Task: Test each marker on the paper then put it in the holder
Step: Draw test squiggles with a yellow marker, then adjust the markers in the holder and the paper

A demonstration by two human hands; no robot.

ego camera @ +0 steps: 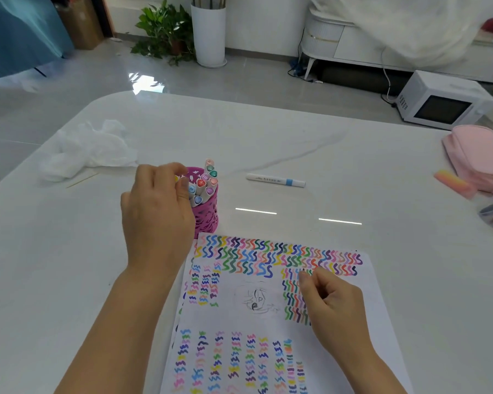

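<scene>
Nearest us, the paper (228,317) carries rows of coloured squiggles along its top, sides and bottom, with a faint pencil sketch in the middle. The right hand (336,305) rests on the paper's right side. Its fingers are loosely curled and we see nothing held in it.

Further out, the left hand (157,214) is at the mouth of the pink holder (207,223), which stands just beyond the paper's top-left corner. Its fingers curl round what we read as a yellow-capped marker (177,178). Only the tip shows, so we cannot tell whether it is seated in the holder. A cluster of capped markers (207,182) stands upright inside.

Beyond and to the right, one loose marker (275,180) with a blue band lies on the white table (325,143), well apart from the holder. A crumpled white wrapping (88,149) lies far left and a pink pouch (475,155) sits at the far right edge.

Progress, as we judge it: nearly finished. Most markers are tested and stowed. What remains is to seat the yellow one, then test and stow the loose marker.
</scene>
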